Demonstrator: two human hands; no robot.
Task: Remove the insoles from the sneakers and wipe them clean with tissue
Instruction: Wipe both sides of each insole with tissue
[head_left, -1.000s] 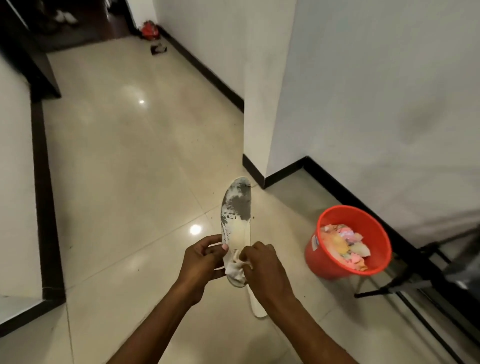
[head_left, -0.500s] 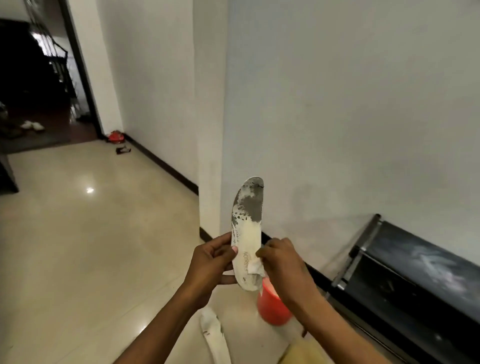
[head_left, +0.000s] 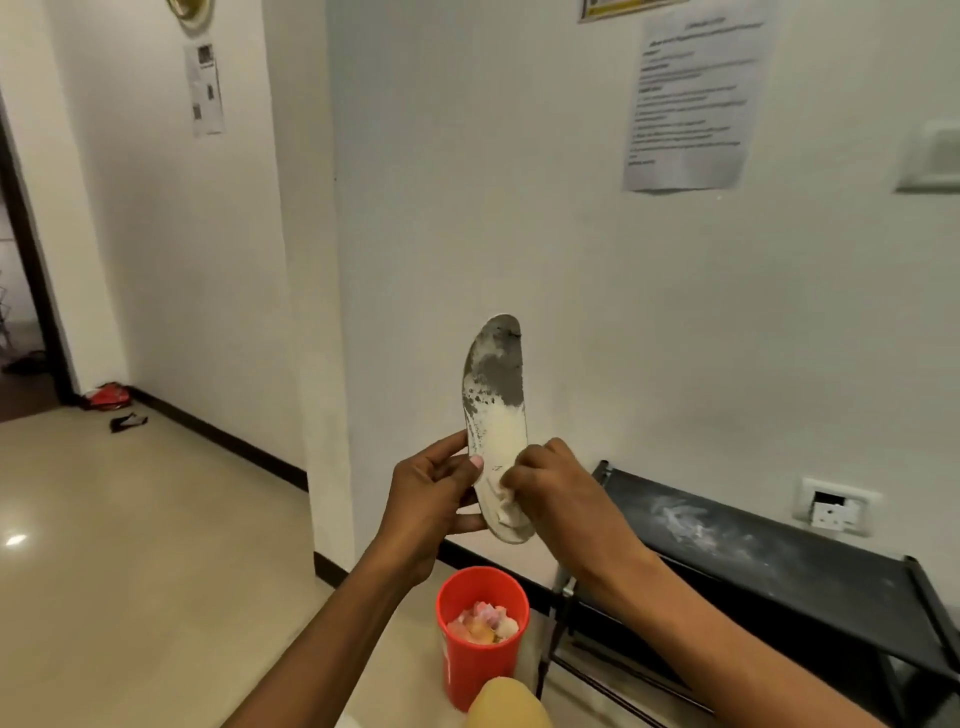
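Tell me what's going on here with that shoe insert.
A person is holding an insole upright in front of a white wall and wiping it. The left hand has a grip on its lower part, while the right hand presses a wad of tissue against the heel end. The toe end is dark grey with dirt. A red bucket of colourful scraps stands on the floor below.

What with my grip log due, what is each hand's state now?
Left hand: grips the insole near its lower end.
Right hand: pinches the tissue against the insole.
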